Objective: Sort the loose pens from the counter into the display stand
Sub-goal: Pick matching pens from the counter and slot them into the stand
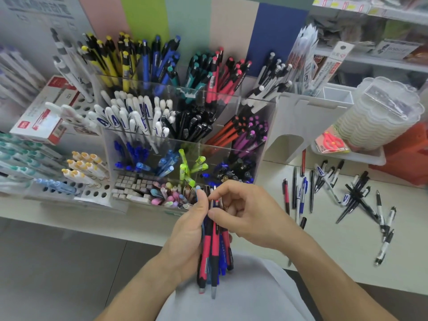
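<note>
Stationery shop, pale counter (347, 246), coloured panels behind. Close to the body, a bundle of pens (212, 249), red-and-black and blue barrels, tips down, clutched by the left hand (188, 230) with fingers curled round the lot and thumb pressing at the top. Right hand (240, 214) meeting the bundle near its upper end, thumb and forefinger closed together on what looks like a single pen, remaining fingers loosely bent.

Best handled one colour at a time: draw one pen straight up out of the bunch without loosening the left grip, then match it to its own compartment of the clear display stand (185, 135) just beyond — red-and-black ones probably to the back-row compartment of like pens (228, 77). Drop tip first, same way as the neighbours.

Smooth, slippery plastic barrels, slim and round, rubbery-looking grips; likely to slide against each other if squeezed unevenly. Stand walls transparent, rigid, glossy, dividing tiered cells packed tight.

Further right, well apart on the counter, loose pens (354, 200) lying scattered and crossed, black, white, blue, red; plenty left to sort. Beyond those, stacked translucent scalloped tubs (379, 117) and pink scissors (332, 142).
</note>
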A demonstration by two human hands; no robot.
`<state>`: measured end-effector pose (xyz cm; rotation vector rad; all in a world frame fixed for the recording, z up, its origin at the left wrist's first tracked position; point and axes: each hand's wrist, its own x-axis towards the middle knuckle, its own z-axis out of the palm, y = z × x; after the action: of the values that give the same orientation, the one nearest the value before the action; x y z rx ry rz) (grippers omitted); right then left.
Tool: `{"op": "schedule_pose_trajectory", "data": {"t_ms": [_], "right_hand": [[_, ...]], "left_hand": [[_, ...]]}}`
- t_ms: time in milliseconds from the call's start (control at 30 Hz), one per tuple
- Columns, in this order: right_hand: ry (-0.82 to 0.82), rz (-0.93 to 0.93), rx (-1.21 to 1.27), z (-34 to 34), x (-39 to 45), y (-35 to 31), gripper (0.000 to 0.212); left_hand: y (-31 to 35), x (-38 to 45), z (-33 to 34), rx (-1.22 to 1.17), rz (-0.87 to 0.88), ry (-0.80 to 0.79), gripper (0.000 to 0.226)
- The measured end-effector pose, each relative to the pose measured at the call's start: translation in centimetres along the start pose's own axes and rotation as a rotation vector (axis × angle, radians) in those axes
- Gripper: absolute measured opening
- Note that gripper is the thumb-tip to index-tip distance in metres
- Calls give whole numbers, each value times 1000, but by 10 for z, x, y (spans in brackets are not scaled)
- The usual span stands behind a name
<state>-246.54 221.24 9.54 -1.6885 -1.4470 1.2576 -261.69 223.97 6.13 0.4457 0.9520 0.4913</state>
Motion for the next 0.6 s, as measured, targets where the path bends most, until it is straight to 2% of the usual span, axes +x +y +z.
{"op": "schedule_pose_trajectory", "data": {"t_ms": [67,167,267,400,500,600], "right_hand": [[-25,14,48,-3,1,1,11],[-86,34,216,-13,-1,1,9],[-78,10,384,-33,-6,4,9],[-71,20,470,-57,-11,11,10],[-88,82,428,-62,-10,13,14],[-96,81,423,-55,-5,13,18]], "left_hand": [[0,1,0,-13,-16,-40,68],[3,1,-1,-11,-7,-79,47],[2,4,-4,71,7,-67,46],[4,4,-9,135,6,-179,31],[10,4,-11,291,20,-325,47],[10,7,-11,511,106,-349,60]]}}
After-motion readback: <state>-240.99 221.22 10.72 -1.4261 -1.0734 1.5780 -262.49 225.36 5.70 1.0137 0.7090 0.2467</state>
